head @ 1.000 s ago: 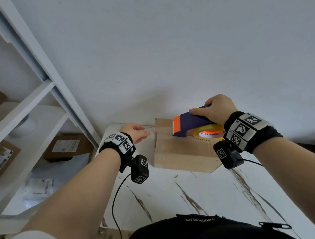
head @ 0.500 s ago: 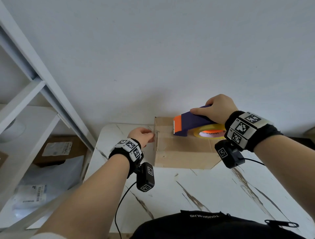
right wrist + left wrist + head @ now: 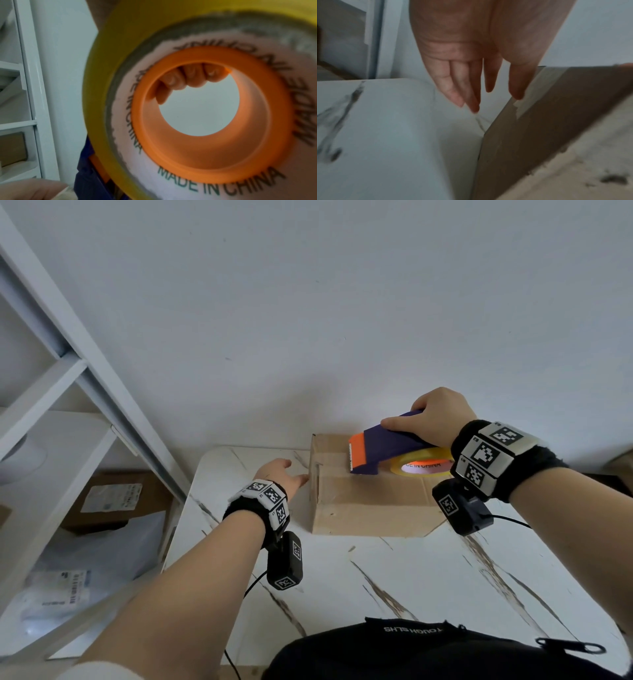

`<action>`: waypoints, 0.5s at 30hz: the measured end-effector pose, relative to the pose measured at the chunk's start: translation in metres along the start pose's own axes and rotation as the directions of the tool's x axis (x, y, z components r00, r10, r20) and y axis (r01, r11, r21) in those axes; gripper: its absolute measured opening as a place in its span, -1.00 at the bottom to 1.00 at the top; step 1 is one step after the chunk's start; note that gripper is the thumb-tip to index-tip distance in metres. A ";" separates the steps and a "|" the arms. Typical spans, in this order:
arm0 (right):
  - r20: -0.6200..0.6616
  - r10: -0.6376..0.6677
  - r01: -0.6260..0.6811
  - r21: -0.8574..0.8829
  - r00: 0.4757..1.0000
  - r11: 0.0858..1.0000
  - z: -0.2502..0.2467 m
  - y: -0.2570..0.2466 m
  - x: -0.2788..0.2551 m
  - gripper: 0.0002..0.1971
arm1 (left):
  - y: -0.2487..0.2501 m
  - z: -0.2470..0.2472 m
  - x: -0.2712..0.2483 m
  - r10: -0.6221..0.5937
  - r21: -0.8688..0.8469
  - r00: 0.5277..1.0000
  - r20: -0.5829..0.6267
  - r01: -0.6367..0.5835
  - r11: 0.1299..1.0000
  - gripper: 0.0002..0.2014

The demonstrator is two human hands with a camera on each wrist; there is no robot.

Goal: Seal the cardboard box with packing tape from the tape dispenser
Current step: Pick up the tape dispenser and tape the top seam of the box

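Note:
A brown cardboard box point(image 3: 370, 498) lies on the white marbled table point(image 3: 428, 580), against the wall. A strip of clear tape runs along its top and folds over its left edge. My right hand point(image 3: 436, 419) grips the purple and orange tape dispenser point(image 3: 383, 445), whose toothed orange end rests on the box top. Its yellow tape roll point(image 3: 106, 108) fills the right wrist view, with my curled fingers point(image 3: 190, 79) seen through the orange hub. My left hand point(image 3: 291, 475) is at the box's left side, fingers straight point(image 3: 469, 97), the thumb touching the taped edge of the box point(image 3: 556, 121).
A white shelf unit point(image 3: 78, 378) stands at the left, holding a cardboard parcel point(image 3: 116, 501) and plastic mail bags point(image 3: 58, 587). A plain wall rises right behind the box. A black bag point(image 3: 411, 645) lies at the table's near edge.
My left hand slid from the box's top left corner down its left side and its fingers straightened. The dispenser stayed on the box top, and the head view shifted left.

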State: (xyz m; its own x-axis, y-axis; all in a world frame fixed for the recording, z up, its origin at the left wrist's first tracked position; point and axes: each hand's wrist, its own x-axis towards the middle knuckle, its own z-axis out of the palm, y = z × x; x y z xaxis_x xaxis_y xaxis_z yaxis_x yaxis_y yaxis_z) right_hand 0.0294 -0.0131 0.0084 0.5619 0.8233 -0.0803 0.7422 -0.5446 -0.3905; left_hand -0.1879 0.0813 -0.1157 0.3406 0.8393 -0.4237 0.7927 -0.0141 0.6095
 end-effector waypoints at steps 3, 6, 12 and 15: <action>-0.002 -0.001 0.001 0.018 1.000 1.000 -0.002 0.000 -0.001 -0.51 | 0.015 -0.003 -0.010 0.213 -0.020 0.968 -0.130 -0.217 0.976 -0.57; 0.001 -0.006 0.006 0.032 1.000 0.999 -0.005 0.001 0.000 -0.52 | 0.030 -0.001 -0.023 0.445 0.139 0.894 -0.058 -0.434 0.890 -0.44; 0.009 -0.007 0.007 0.057 1.000 0.998 -0.007 0.003 -0.001 -0.51 | 0.025 0.016 -0.039 0.417 0.641 0.871 0.261 -0.479 0.600 0.00; 0.014 -0.017 0.017 0.035 1.000 0.999 -0.007 0.005 -0.001 -0.50 | 0.028 0.018 -0.040 0.443 0.699 0.862 0.245 -0.474 0.535 0.07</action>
State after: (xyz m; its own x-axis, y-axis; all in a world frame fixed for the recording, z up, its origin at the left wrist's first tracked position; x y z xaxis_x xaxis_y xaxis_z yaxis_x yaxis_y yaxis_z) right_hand 0.0354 -0.0181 0.0130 0.5439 0.8347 -0.0862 0.7381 -0.5248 -0.4240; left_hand -0.1700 0.0376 -0.0933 0.7692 0.5840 -0.2594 0.6160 -0.7856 0.0581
